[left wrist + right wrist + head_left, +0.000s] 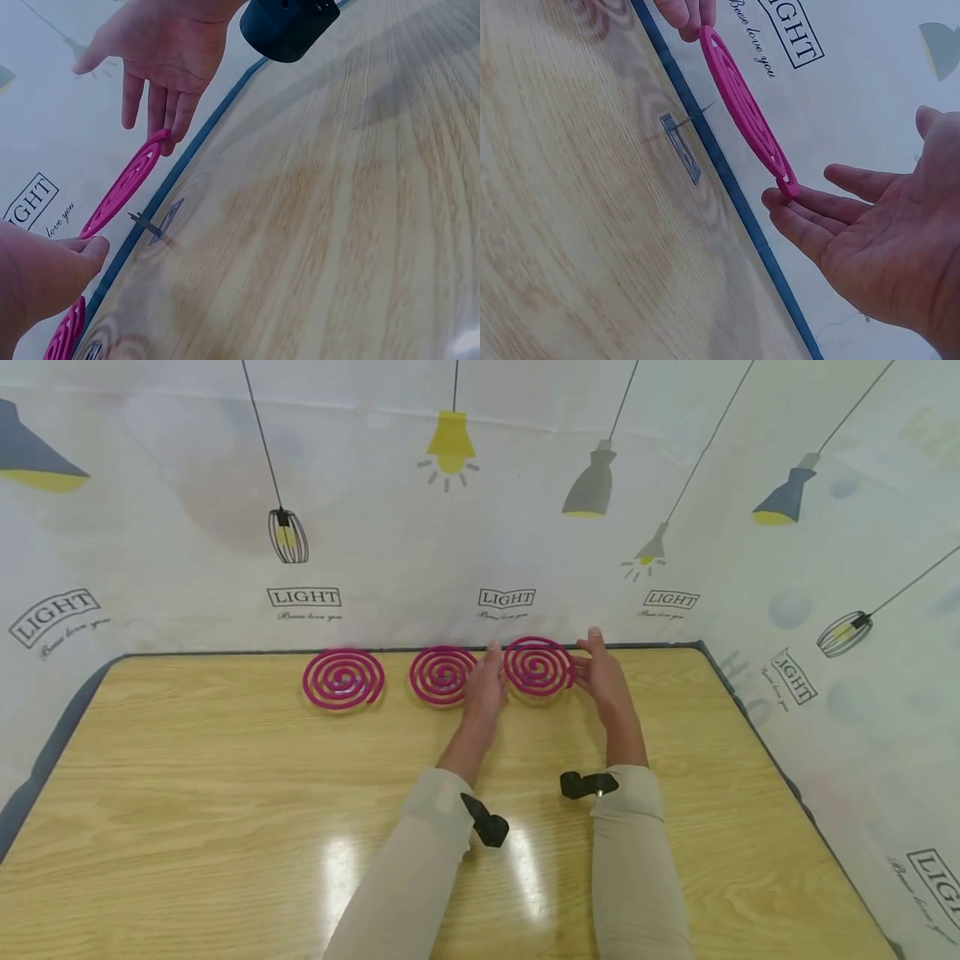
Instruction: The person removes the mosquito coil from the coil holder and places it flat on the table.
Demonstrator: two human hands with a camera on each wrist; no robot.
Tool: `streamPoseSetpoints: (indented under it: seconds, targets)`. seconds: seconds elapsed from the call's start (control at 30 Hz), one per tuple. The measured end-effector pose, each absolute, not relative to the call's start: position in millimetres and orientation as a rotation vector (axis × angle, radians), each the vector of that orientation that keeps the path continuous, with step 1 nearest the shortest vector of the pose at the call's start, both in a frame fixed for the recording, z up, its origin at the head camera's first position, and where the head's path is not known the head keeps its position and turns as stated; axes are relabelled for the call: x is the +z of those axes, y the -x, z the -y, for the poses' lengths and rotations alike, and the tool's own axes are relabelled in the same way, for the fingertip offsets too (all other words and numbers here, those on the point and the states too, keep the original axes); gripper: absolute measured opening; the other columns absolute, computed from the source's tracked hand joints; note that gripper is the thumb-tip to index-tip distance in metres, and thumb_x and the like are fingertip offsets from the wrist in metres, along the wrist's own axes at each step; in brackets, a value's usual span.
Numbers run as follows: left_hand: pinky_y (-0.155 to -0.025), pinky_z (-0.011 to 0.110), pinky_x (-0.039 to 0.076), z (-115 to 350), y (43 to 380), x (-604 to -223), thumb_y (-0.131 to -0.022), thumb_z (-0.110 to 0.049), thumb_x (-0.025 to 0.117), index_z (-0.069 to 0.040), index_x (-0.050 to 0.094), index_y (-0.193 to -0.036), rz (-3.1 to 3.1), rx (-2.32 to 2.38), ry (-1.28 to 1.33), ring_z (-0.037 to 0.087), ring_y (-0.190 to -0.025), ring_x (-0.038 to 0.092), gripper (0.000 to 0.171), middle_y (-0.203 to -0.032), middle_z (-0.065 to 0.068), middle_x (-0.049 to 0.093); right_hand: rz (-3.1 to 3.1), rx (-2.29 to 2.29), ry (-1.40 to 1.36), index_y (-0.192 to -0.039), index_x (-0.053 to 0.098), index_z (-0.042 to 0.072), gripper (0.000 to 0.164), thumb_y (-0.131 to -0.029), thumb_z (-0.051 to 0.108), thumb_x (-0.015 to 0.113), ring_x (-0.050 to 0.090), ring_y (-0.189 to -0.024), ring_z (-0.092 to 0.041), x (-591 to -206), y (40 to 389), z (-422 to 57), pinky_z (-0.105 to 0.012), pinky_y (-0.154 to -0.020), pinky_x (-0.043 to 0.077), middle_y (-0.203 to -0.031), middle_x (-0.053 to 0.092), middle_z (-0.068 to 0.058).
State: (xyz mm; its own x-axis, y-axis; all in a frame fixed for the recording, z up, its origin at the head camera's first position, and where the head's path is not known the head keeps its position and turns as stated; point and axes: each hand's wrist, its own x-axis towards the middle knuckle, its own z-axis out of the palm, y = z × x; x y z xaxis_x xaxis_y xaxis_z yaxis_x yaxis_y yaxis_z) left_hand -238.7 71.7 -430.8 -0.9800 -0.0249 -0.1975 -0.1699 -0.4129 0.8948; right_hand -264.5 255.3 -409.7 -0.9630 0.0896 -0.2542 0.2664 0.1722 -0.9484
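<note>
Three magenta mosquito coils appear along the table's back edge in the head view. Held up between both hands, the rightmost coil (537, 667) is tilted and apart from a small metal stand (681, 150) under it. My left hand (483, 692) touches the coil's left rim with its fingers; the thumb points up, off the coil. On the opposite rim, the fingertips of my right hand (603, 681) support the coil's outer end, palm spread. The middle coil (438, 675) is partly hidden by the left hand. Farther left sits another coil (342, 679).
A wood-grain table (225, 827) with a dark blue edge strip (720, 161) meets a white printed backdrop (375, 527) behind the coils. Another metal stand (91, 350) shows low in the left wrist view. Black wrist cameras (487, 822) sit on both sleeves.
</note>
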Motion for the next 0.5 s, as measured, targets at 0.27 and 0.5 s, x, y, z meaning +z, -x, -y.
streamPoseSetpoints:
  seconds: [0.27,0.5]
  targets:
    - [-0.068,0.03,0.038,-79.6,236.2,-427.6,-0.101,-0.051,0.041,0.006,0.051,-0.124,-1.68,2.486,0.236,0.013,-0.066,0.039,0.062,-0.079,0.004,0.045,-2.314,-1.934,-0.342,-0.153,0.028,0.005,0.085,-0.097,0.068,0.021,0.045,-0.135,-0.031,-410.1,262.4,-268.2,-0.038,-0.113,0.039,-0.15,0.04,-0.022]
    - [-0.079,0.032,0.045,-87.8,230.0,-430.1,-0.097,-0.06,0.042,0.003,0.054,-0.12,-1.687,2.459,0.221,0.012,-0.075,0.048,0.068,-0.087,0.003,0.056,-2.332,-1.901,-0.315,-0.153,0.026,0.003,0.084,-0.098,0.066,0.02,0.041,-0.138,-0.032,-405.8,259.4,-279.0,-0.038,-0.115,0.035,-0.151,0.037,-0.024]
